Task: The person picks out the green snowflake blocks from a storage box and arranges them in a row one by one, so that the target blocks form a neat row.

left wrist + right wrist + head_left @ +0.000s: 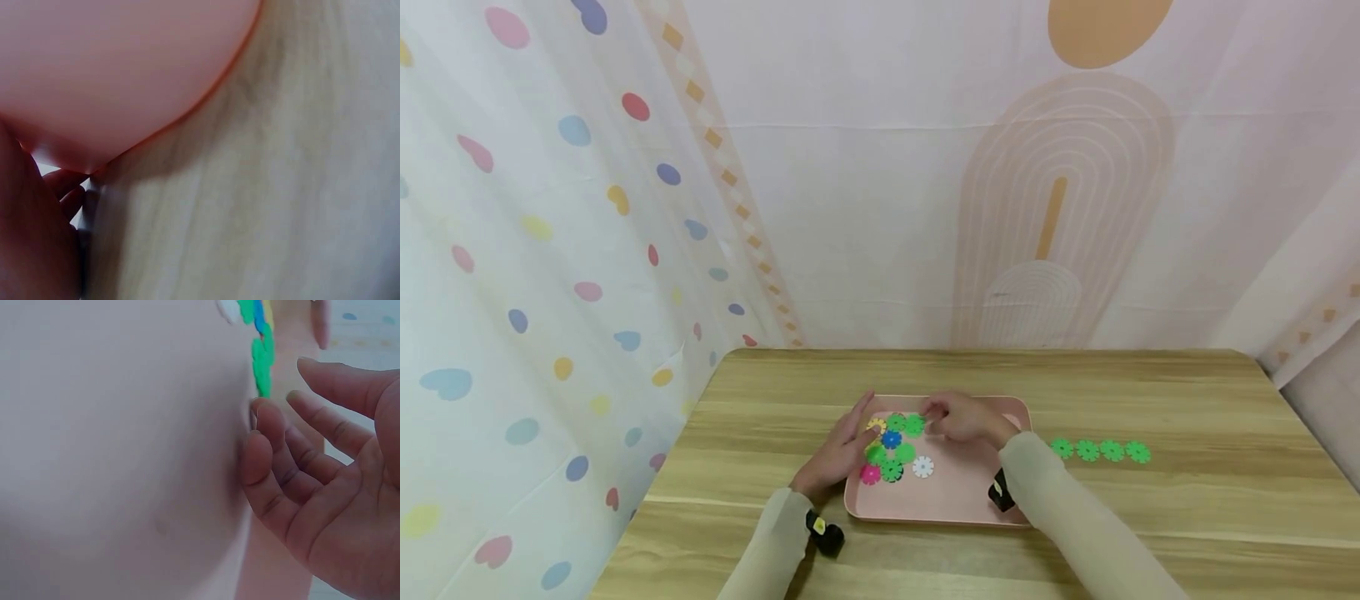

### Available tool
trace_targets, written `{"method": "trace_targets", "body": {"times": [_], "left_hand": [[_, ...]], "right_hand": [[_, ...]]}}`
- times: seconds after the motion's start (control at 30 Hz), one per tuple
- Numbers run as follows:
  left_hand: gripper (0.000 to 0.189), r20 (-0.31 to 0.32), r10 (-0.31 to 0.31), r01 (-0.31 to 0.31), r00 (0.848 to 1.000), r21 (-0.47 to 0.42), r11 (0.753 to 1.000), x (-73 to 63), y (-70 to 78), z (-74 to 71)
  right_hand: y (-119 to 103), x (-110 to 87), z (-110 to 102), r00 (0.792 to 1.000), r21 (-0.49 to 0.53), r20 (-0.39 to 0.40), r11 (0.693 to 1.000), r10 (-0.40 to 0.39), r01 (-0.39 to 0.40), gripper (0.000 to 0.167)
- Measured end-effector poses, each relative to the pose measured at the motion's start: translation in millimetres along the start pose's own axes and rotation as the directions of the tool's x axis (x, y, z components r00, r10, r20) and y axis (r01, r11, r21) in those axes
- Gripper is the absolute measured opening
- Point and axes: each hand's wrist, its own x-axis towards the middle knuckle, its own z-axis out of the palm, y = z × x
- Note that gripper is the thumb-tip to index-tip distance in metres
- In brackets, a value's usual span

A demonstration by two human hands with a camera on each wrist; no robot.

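Lower centre | left hand [838, 454] resting straight-fingered | right hand [964, 417] reaching, loosely curled, empty | green disc [913, 426] seeming light, stiff, rim-pinchable

The right hand [340, 481], fingers bent, is near green pieces [262, 365] — contact is unclear.

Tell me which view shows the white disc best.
The head view: it shows the white disc whole, notched rim visible, lying flat in the tray. The right wrist view catches only a blurred part, cut off at the top edge; the left wrist view shows none of it.
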Motion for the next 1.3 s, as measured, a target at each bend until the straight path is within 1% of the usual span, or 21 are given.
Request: {"method": "trace_targets", "body": {"times": [0.1, 0.13, 0.2, 0.3, 0.4, 0.57, 0.63, 0.77, 0.97, 1.3], "left_hand": [[0.065, 0.003, -0.004, 0.004, 1.000, -0.003, 1.000, -0.2, 0.0, 0.0], [0.065, 0.003, -0.007, 0.007, 1.000, -0.005, 1.000, -0.2, 0.2, -0.1], [0.065, -0.002, 0.005, -0.005, 1.000, -0.007, 1.000, -0.4, 0.0, 0.0], [0.065, -0.001, 0.001, -0.001, 1.000, -0.015, 1.000, -0.3, -0.1, 0.3], [0.066, 0.003, 0.001, -0.001, 1.000, -0.030, 1.000, -0.2, -0.3, 0.9], [0.066, 0.000, -0.007, 0.007, 1.000, -0.058, 0.998, 0.2, -0.2, 1.3], [0.067, -0.001, -0.007, 0.007, 1.000, -0.056, 0.998, 0.1, 0.2, 1.2], [0.068, -0.002, -0.009, 0.009, 1.000, -0.053, 0.999, 0.1, 0.2, 1.6], [0.067, -0.006, 0.002, -0.002, 1.000, -0.037, 0.999, -1.2, 0.7, 1.5], [0.067, -0.002, -0.016, 0.016, 1.000, -0.063, 0.998, 0.1, -0.6, 2.1]], "right_hand": [[-1.9, 3.2, 5.6, 1.000, -0.025, -0.020, 1.000, 0.011, -0.011, 0.028], [-2.3, 4.3, 7.4, 0.999, -0.023, -0.019, 0.999, 0.027, -0.027, 0.030], [-2.7, 6.3, 10.8, 0.999, -0.033, -0.019, 0.999, 0.033, -0.034, 0.034], [-1.1, 9.4, 15.7, 0.999, -0.051, -0.013, 0.998, 0.042, -0.043, 0.036], [1.5, 11.1, 19.2, 0.999, -0.059, -0.020, 0.997, 0.043, -0.045, 0.034], [5.1, 12.8, 21.4, 0.999, -0.047, -0.044, 0.999, 0.017, -0.019, 0.027], [6.2, 13.3, 21.8, 0.999, -0.045, -0.048, 0.999, 0.007, -0.009, 0.023], [7.2, 13.2, 21.9, 0.999, -0.025, -0.045, 1.000, 0.013, -0.014, 0.017], [10.0, 10.9, 23.4, 0.999, -0.005, -0.045, 1.000, 0.001, -0.002, 0.016], [10.6, 8.1, 23.6, 0.998, -0.006, -0.039, 0.998, -0.055, 0.055, 0.018]]}}
